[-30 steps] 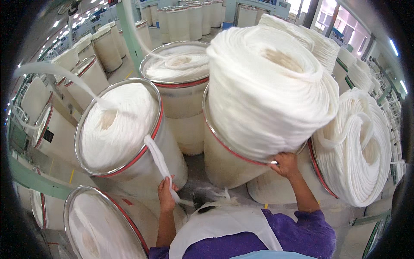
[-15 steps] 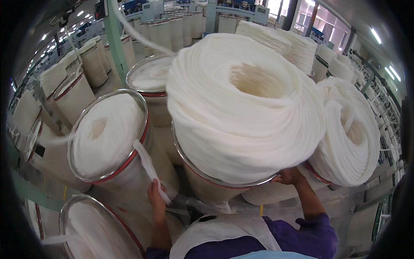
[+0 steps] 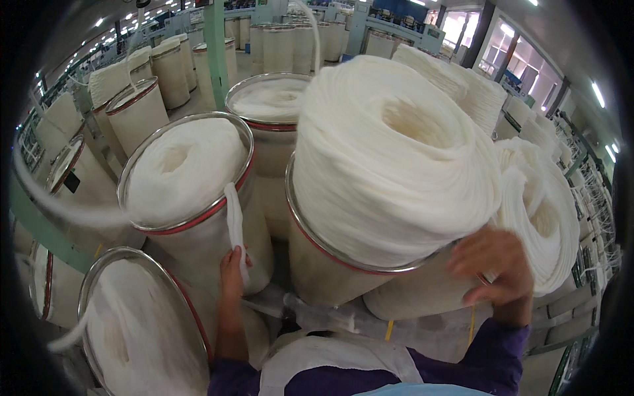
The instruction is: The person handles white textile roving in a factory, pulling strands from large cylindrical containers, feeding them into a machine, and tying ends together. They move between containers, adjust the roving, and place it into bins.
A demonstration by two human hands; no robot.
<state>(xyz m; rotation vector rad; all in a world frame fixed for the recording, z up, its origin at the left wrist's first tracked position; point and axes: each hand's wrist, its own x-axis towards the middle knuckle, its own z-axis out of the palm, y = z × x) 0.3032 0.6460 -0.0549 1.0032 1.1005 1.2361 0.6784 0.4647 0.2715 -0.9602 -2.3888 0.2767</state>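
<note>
My left hand [image 3: 232,267] is closed round a white sliver strand [image 3: 234,218], which hangs over the rim of a tall can [image 3: 228,247] on the left. Coiled white sliver [image 3: 181,168] lies inside that can. On the right, my right hand [image 3: 492,264] is raised with its fingers apart, blurred by motion, and holds nothing. It is nearest to a big can [image 3: 330,264] whose thick sliver coil [image 3: 389,185] bulges high above the metal rim. Another large sliver coil [image 3: 538,211] stands just beyond this hand.
A can of loose sliver [image 3: 135,330] is close at the lower left, and another can [image 3: 271,99] stands behind. A green post [image 3: 214,56] rises at the back left. Strands hang blurred at left. More cans [image 3: 290,49] and machines fill the background.
My right hand has let go of the big can's rim and risen to the right, fingers spread. My left hand still holds the strand. The whole view has shifted.
</note>
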